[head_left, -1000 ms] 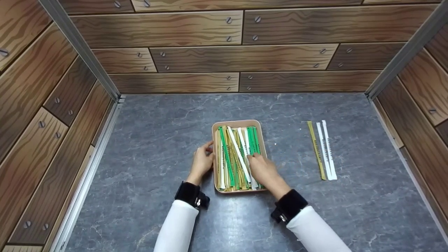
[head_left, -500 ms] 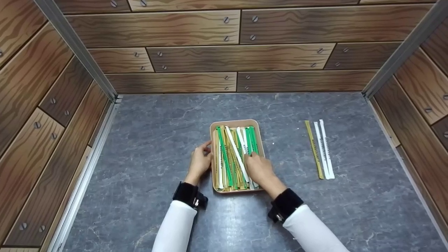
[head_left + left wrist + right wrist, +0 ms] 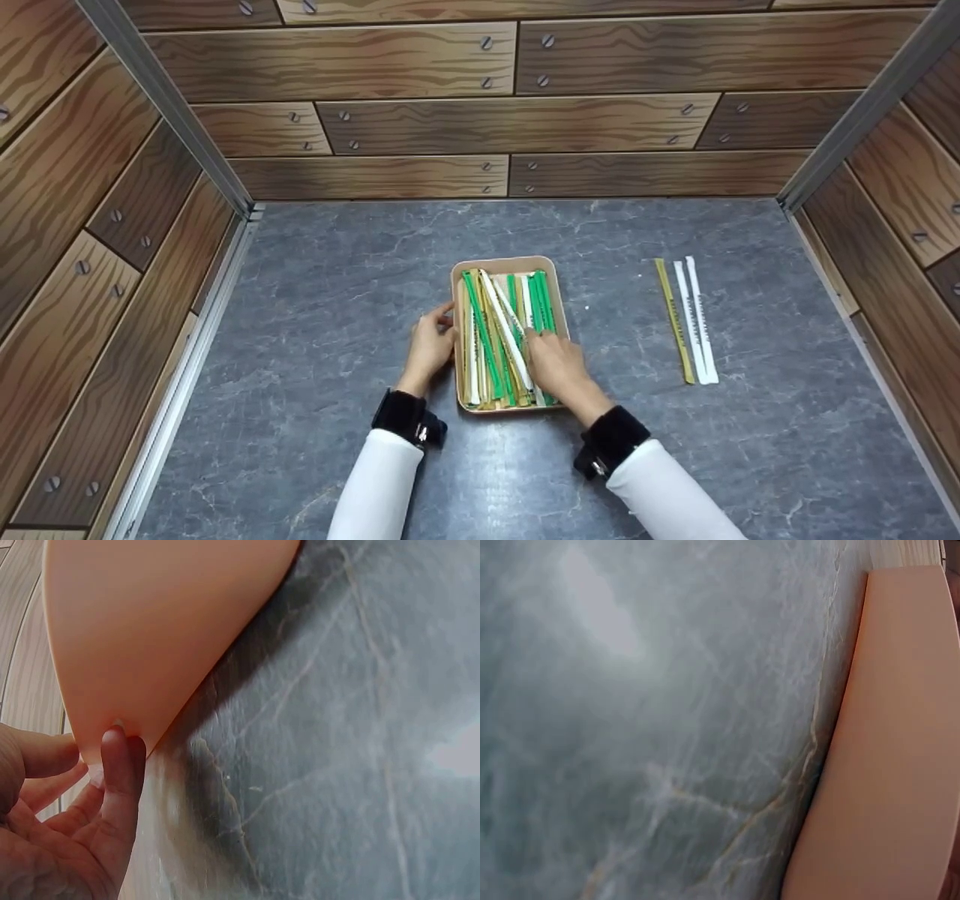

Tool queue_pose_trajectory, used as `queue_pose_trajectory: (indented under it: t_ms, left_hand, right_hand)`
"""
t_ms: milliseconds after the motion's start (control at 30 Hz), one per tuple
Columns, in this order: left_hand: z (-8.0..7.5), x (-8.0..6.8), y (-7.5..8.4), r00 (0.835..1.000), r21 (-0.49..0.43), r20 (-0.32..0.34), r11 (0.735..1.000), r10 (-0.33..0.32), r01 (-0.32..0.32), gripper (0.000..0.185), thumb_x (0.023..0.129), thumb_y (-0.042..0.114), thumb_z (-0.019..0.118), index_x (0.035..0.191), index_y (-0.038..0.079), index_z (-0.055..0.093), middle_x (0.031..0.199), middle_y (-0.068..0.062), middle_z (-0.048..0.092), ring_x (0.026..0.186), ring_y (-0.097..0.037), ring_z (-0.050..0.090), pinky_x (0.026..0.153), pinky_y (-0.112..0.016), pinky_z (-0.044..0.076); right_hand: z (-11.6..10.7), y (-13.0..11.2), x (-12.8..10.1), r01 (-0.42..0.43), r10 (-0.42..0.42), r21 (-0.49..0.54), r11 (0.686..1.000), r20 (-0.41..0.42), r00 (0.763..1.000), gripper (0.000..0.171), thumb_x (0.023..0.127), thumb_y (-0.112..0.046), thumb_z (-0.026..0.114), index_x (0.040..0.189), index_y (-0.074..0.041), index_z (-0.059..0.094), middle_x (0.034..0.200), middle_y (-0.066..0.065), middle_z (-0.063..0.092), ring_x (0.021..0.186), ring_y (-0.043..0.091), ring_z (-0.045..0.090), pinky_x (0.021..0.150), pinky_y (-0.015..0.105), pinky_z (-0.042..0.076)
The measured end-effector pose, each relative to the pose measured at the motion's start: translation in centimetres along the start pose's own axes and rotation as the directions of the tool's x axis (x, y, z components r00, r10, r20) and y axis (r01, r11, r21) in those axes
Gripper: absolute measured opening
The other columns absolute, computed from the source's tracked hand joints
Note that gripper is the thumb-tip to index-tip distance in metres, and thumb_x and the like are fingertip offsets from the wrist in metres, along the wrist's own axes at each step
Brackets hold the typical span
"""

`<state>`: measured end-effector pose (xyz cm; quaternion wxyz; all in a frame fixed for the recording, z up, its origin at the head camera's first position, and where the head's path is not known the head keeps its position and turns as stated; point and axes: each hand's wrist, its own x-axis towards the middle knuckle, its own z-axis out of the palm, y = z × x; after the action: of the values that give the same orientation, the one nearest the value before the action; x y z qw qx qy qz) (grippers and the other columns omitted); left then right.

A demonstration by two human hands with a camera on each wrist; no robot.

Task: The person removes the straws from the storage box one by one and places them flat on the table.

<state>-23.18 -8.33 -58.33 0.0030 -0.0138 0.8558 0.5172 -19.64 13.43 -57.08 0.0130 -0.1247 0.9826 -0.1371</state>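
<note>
My left hand (image 3: 430, 346), loosely bent, touches the tray (image 3: 525, 264) on the worktop (image 3: 337, 300); my right hand (image 3: 558, 366) seems to pinch a slim white packet (image 3: 510, 305) inside it, probably light, slick and easily creased, best held near its middle

The head camera is looking forward and down from well above the worktop (image 3: 315, 330), taking in tray (image 3: 510, 265) and wall (image 3: 420, 124). Both wrist cameras are facing the tray's side, low and close, the left one catching its hand (image 3: 79, 829); all are sharing tray and worktop.
</note>
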Motion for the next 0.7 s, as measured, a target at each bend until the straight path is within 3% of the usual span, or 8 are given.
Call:
queue_pose_trajectory:
  t_ms: [167,367,533,700]
  left_hand:
    - [0.0,0.0,0.0,1.000,-0.005,-0.006,1.000,0.001,-0.001,0.051,0.084,-0.007,0.059,0.134,0.003,0.059,0.097,-0.014,0.067,0.079,-0.020,0.065,0.069,-0.031,0.054]
    - [-0.1,0.0,0.1,1.000,-0.009,-0.005,1.000,0.006,-0.006,0.051,0.084,-0.006,0.060,0.134,0.003,0.059,0.097,-0.014,0.067,0.080,-0.022,0.065,0.069,-0.032,0.054]
    - [-0.2,-0.1,0.1,1.000,0.014,-0.011,1.000,0.017,-0.017,0.050,0.084,-0.006,0.060,0.134,0.003,0.060,0.096,-0.014,0.067,0.079,-0.021,0.064,0.070,-0.032,0.053]
    - [-0.1,-0.1,0.0,1.000,0.029,-0.007,0.999,0.019,-0.019,0.050,0.085,-0.005,0.060,0.134,0.004,0.060,0.098,-0.013,0.068,0.080,-0.022,0.064,0.072,-0.034,0.052]
  right_hand:
    - [-0.4,0.0,-0.1,-0.014,0.015,0.055,0.998,-0.005,1.000,0.045,0.081,-0.003,0.067,0.125,0.003,0.062,0.099,0.022,0.066,0.080,0.037,0.065,0.061,0.048,0.056]
    - [-1.3,-0.1,-0.5,-0.006,0.015,0.129,0.992,-0.072,0.997,0.044,0.082,0.002,0.061,0.127,0.004,0.061,0.112,0.023,0.065,0.082,0.037,0.066,0.066,0.047,0.057]
    - [-1.9,-0.3,-1.0,0.037,-0.011,0.201,0.979,-0.128,0.992,0.044,0.082,0.004,0.060,0.127,0.003,0.062,0.108,0.019,0.067,0.080,0.031,0.066,0.064,0.041,0.056]
    - [-2.6,0.0,-1.6,0.007,0.028,0.338,0.941,-0.098,0.995,0.046,0.085,0.002,0.064,0.131,0.000,0.059,0.092,0.010,0.068,0.067,0.016,0.059,0.057,0.030,0.052]
